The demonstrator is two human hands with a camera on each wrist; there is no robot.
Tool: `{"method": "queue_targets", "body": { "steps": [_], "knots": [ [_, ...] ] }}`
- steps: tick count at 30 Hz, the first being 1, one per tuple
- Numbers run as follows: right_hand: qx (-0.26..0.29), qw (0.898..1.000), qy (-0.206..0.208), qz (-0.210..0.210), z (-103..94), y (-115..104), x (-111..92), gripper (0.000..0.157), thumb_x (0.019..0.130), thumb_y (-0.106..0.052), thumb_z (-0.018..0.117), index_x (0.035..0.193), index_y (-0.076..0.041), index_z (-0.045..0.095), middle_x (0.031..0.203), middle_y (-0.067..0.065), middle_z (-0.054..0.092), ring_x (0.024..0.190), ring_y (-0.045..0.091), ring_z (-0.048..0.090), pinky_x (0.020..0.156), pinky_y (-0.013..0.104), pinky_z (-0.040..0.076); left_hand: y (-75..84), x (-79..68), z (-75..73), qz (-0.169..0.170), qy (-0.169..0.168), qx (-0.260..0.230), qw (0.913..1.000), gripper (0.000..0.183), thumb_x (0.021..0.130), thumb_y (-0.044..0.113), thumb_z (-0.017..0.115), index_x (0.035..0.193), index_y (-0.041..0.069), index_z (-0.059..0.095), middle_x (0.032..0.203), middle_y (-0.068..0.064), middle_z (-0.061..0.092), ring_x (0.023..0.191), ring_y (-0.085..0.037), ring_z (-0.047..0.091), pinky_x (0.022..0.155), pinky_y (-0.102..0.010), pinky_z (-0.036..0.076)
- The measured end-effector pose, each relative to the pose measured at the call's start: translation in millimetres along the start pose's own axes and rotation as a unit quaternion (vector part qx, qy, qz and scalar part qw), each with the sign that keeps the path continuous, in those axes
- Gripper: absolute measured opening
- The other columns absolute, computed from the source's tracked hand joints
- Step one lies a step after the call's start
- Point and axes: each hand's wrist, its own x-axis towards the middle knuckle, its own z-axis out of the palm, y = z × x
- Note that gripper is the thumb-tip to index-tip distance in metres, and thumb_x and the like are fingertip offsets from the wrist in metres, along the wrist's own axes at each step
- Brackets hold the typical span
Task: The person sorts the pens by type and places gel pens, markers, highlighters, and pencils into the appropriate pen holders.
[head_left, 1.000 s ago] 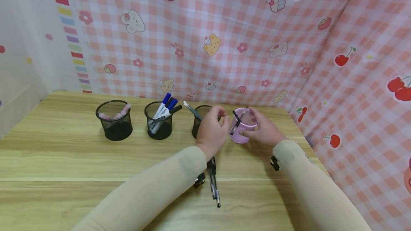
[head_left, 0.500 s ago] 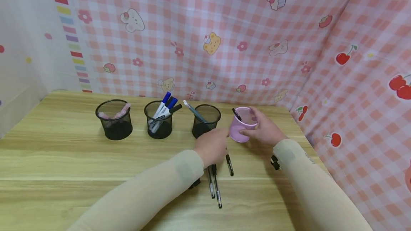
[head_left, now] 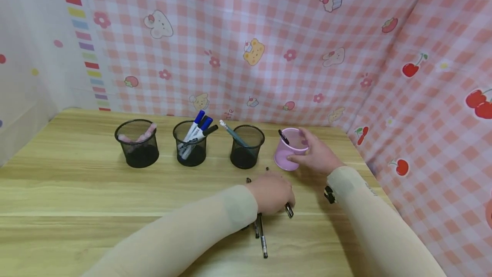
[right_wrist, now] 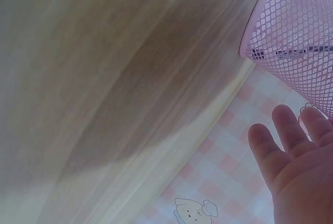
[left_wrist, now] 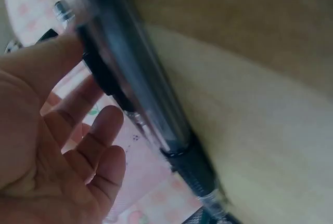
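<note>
In the head view my left hand [head_left: 270, 192] is palm down over black gel pens on the table. It seems to pinch one pen [head_left: 289, 210], whose end sticks out past the fingers; the contact is hidden. Two more pens [head_left: 263, 243] lie below the hand, and a large pen [left_wrist: 140, 73] crosses the left wrist view in front of the curved fingers [left_wrist: 109, 125]. My right hand [head_left: 317, 155] holds the pink mesh pen cup [head_left: 286, 157], thumb in front and fingers behind. Inside that cup leans a black pen [head_left: 284, 137]. The right wrist view shows three extended fingers [right_wrist: 289, 130].
Left of the pink cup stand three black mesh cups: one with a teal pencil [head_left: 234, 134], one with several markers [head_left: 195, 134], and one [head_left: 140, 157] with pink sticks. A patterned curtain [head_left: 246, 54] hangs behind the wooden table [head_left: 57, 191].
My left hand has come down from beside the pink cup to the pens, leaving a pen in that cup. The pen under it has shifted right. My right hand stays on the cup.
</note>
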Motion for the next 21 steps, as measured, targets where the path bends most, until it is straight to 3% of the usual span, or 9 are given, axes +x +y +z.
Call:
{"method": "queue_targets", "body": {
  "steps": [3, 6, 9, 11, 13, 15, 17, 19, 21],
  "knots": [
    [-0.005, 1.0, 0.002, -0.006, 0.3, 0.3, 0.1, 0.114, 0.086, -0.046, 0.086, 0.168, -0.006, 0.018, 0.167, 0.02, 0.037, 0.147, 0.044, 0.046, 0.12, 0.062, 0.038, 3.7, 1.8, 1.7, 0.007, 0.023, 0.043, 0.9988, 0.018, 0.094, 0.027, 0.076, 0.102, 0.042, 0.083, 0.104, 0.019, 0.078, 0.1, -0.007, 0.07, 0.09, -0.033, 0.055],
    [-0.007, 1.0, 0.003, -0.007, 0.8, 0.4, -0.4, 0.114, 0.086, -0.045, 0.087, 0.168, -0.006, 0.019, 0.166, 0.02, 0.038, 0.146, 0.043, 0.047, 0.12, 0.062, 0.038, 2.5, 4.1, 2.8, -0.004, 0.032, 0.047, 0.9984, 0.009, 0.094, 0.031, 0.076, 0.091, 0.038, 0.08, 0.092, 0.018, 0.076, 0.089, -0.007, 0.07, 0.083, -0.034, 0.057],
    [-0.005, 1.0, 0.002, -0.003, 0.9, 0.2, -1.1, 0.114, 0.086, -0.046, 0.087, 0.168, -0.006, 0.018, 0.166, 0.02, 0.038, 0.147, 0.043, 0.046, 0.12, 0.062, 0.037, -3.9, 6.6, -0.9, -0.023, 0.041, 0.009, 0.9988, 0.005, 0.098, 0.036, 0.073, 0.096, 0.032, 0.076, 0.091, 0.016, 0.074, 0.085, -0.008, 0.069, 0.08, -0.034, 0.058],
    [-0.002, 1.0, 0.0, 0.0, 0.7, -0.7, -1.5, 0.113, 0.087, -0.044, 0.086, 0.168, -0.007, 0.017, 0.167, 0.02, 0.037, 0.148, 0.044, 0.045, 0.121, 0.063, 0.037, -10.3, 6.9, -7.5, -0.042, 0.056, -0.041, 0.9967, 0.01, 0.102, 0.037, 0.069, 0.104, 0.029, 0.073, 0.094, 0.013, 0.073, 0.084, -0.009, 0.068, 0.077, -0.034, 0.059],
    [-0.001, 1.0, 0.0, 0.0, 0.3, -1.1, -1.6, 0.107, 0.09, -0.036, 0.083, 0.169, -0.006, 0.017, 0.168, 0.021, 0.036, 0.149, 0.044, 0.043, 0.121, 0.063, 0.035, -18.0, 5.7, -15.6, -0.061, 0.091, -0.083, 0.9905, 0.014, 0.106, 0.036, 0.064, 0.116, 0.028, 0.07, 0.104, 0.012, 0.074, 0.088, -0.009, 0.07, 0.077, -0.034, 0.06],
    [0.001, 1.0, -0.001, -0.002, 0.0, -1.5, -1.7, 0.104, 0.091, -0.03, 0.082, 0.169, -0.006, 0.016, 0.168, 0.022, 0.035, 0.149, 0.045, 0.042, 0.122, 0.063, 0.035, -26.2, 2.7, -24.6, -0.073, 0.14, -0.131, 0.9788, 0.024, 0.109, 0.034, 0.059, 0.131, 0.027, 0.065, 0.113, 0.009, 0.075, 0.09, -0.009, 0.07, 0.076, -0.033, 0.06],
    [-0.002, 1.0, -0.001, -0.002, -0.2, -1.7, -1.8, 0.104, 0.091, -0.029, 0.082, 0.169, -0.006, 0.017, 0.167, 0.023, 0.036, 0.149, 0.045, 0.043, 0.122, 0.062, 0.035, -33.9, -1.6, -32.9, -0.08, 0.197, -0.176, 0.9611, 0.031, 0.11, 0.029, 0.057, 0.141, 0.026, 0.061, 0.118, 0.005, 0.075, 0.091, -0.01, 0.07, 0.075, -0.031, 0.059],
    [0.001, 1.0, -0.002, -0.004, -0.1, -1.4, -1.8, 0.106, 0.091, -0.033, 0.083, 0.169, -0.006, 0.016, 0.167, 0.023, 0.037, 0.148, 0.045, 0.044, 0.121, 0.063, 0.036, -40.2, -5.6, -39.8, -0.091, 0.261, -0.209, 0.9379, 0.035, 0.11, 0.026, 0.058, 0.145, 0.025, 0.059, 0.119, 0.003, 0.075, 0.091, -0.01, 0.07, 0.075, -0.027, 0.059],
    [0.007, 1.0, -0.004, 0.002, 0.3, -1.5, -1.6, 0.113, 0.088, -0.044, 0.086, 0.169, -0.008, 0.016, 0.167, 0.021, 0.037, 0.149, 0.044, 0.044, 0.121, 0.063, 0.036, -45.5, -8.7, -44.8, -0.114, 0.322, -0.243, 0.9081, 0.036, 0.109, 0.023, 0.059, 0.145, 0.022, 0.059, 0.117, 0.001, 0.075, 0.091, -0.01, 0.07, 0.076, -0.026, 0.059]
  ]
}}
